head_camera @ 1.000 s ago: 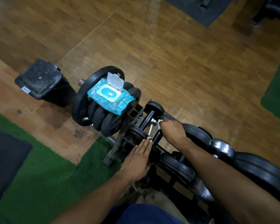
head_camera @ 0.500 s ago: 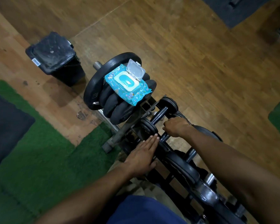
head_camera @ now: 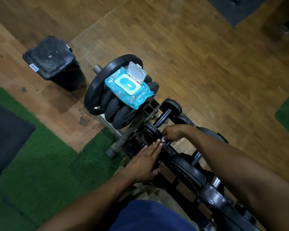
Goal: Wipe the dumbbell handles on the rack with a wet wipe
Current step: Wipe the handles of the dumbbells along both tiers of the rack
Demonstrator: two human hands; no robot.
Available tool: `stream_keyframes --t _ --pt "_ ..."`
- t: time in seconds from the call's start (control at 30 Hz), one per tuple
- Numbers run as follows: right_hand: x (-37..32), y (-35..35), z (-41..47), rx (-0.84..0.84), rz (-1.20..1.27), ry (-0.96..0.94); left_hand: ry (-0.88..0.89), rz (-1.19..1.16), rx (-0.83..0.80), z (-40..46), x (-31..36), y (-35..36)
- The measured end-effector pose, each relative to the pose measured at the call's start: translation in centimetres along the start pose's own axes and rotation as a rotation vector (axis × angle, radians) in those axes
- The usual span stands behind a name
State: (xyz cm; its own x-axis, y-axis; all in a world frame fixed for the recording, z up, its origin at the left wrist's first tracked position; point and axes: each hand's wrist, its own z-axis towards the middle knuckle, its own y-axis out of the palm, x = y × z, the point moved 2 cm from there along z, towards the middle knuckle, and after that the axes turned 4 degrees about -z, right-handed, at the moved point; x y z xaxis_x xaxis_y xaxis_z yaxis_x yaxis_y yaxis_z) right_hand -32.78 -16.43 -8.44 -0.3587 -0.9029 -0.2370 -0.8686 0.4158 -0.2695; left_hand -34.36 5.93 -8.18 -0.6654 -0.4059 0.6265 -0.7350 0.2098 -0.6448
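R hand curls round wipe on 2nd dumbbell's handle, axis running away up-right. L hand flat, fingers straight, steadying near plate. Next handle lies nearer R.

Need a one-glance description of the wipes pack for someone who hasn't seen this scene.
Find the stack of black weight plates at the rack's far end, beside the black bin. The wipes pack lies on top: the only bright turquoise item, its clear flip lid standing open.
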Motion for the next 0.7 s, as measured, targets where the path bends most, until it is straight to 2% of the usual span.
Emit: stream_keyframes --t 0.13,0.3,0.37,0.47,0.57,0.63,0.7 --pt "0.8 0.8 -1.2 0.090 0.144 -0.101 0.002 0.014 0.015 -0.2 0.2 -0.3" --pt "2.4 3.7 -3.7 0.438 0.345 -0.225 -0.001 0.044 -0.006 -0.3 0.2 -0.5" --pt "3.1 5.5 -4.7 0.556 0.524 -0.167 0.003 0.044 -0.005 -0.3 0.2 -0.5" --pt "4.8 8.5 -5.3 0.693 0.798 0.042 -0.001 0.046 -0.012 -0.3 0.4 -0.6" --pt "5.8 10.3 -4.0 0.627 1.001 0.205 -0.007 0.061 -0.004 -0.3 0.8 -0.6" --pt "5.2 10.2 -2.6 0.554 1.066 0.203 -0.011 0.070 0.003 -0.2 1.0 -0.5" --pt "4.1 9.7 -1.4 0.455 1.022 0.195 -0.019 0.080 -0.007 -0.2 1.1 -0.6"
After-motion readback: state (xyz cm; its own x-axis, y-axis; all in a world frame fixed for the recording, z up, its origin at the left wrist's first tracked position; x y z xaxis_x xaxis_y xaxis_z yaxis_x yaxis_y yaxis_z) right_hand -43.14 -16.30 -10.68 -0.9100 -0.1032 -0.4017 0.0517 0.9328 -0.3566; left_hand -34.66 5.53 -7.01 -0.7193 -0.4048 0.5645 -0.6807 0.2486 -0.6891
